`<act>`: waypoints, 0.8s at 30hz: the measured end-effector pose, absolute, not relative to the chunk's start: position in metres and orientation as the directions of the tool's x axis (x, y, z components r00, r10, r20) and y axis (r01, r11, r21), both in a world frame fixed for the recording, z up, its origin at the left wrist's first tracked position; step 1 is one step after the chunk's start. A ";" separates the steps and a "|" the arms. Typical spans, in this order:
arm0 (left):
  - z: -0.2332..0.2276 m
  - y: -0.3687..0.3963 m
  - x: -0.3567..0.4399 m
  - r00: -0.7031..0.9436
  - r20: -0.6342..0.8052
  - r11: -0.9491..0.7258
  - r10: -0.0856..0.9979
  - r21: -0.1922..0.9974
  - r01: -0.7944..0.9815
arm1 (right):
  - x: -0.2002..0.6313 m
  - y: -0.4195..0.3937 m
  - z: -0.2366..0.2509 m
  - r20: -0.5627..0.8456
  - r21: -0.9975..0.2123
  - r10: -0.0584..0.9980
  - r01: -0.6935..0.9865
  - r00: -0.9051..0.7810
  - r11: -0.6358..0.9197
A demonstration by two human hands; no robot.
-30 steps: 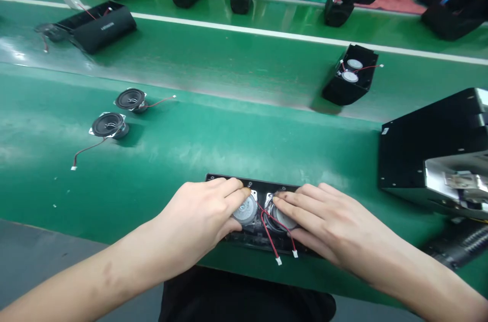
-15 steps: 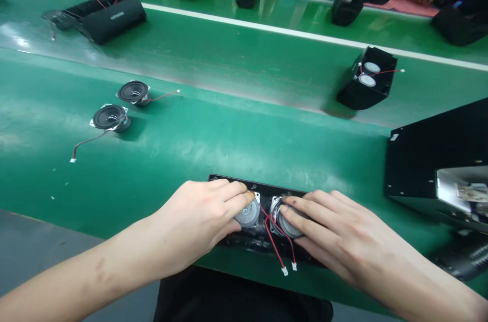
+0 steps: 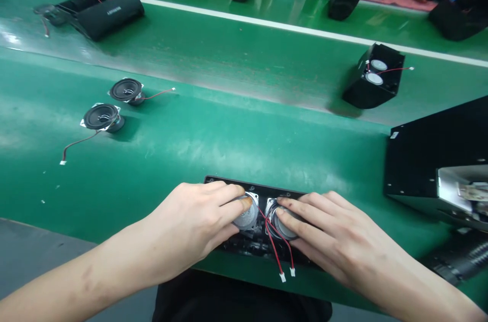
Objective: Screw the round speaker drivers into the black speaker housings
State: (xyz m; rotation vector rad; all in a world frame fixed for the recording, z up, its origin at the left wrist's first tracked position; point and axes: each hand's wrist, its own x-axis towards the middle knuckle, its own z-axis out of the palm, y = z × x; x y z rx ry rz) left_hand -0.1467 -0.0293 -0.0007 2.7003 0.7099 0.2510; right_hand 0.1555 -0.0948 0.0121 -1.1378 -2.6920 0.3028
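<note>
2 speakers (image 3: 247, 219) sit in the black panel (image 3: 247, 246), bottom centre; left hand (image 3: 202, 225) and right hand (image 3: 335, 230) each half-curled around 1. Fixing unclear, plugs (image 3: 282, 277) unconnected; 2 loose speakers (image 3: 101, 117) mid-left.

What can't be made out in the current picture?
Head view:
Left speaker driver, outer side: hidden by the left hand.
Right speaker driver, outer side: hidden by the right hand.
Large black unit: cut off by the right edge.
Lettering on the upper-left black casing: too small and blurred.
</note>
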 end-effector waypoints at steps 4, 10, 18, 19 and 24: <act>-0.001 -0.031 -0.146 0.860 0.065 -0.811 0.506 0.374 0.449 | 0.154 -0.097 0.010 0.100 -0.242 0.729 0.694 -0.677 0.678; -0.001 -0.031 -0.146 0.865 0.100 -0.827 0.492 0.362 0.429 | 0.156 -0.103 0.006 0.059 -0.188 0.719 0.699 -0.693 0.690; 0.001 -0.030 -0.148 0.868 0.082 -0.827 0.489 0.361 0.432 | 0.156 -0.103 0.004 0.084 -0.215 0.722 0.695 -0.687 0.686; 0.001 -0.030 -0.148 0.868 0.084 -0.826 0.490 0.361 0.432 | 0.157 -0.103 0.004 0.083 -0.213 0.723 0.696 -0.686 0.685; 0.000 -0.029 -0.145 0.868 0.081 -0.825 0.490 0.363 0.432 | 0.155 -0.103 -0.001 0.077 -0.181 0.722 0.702 -0.688 0.688</act>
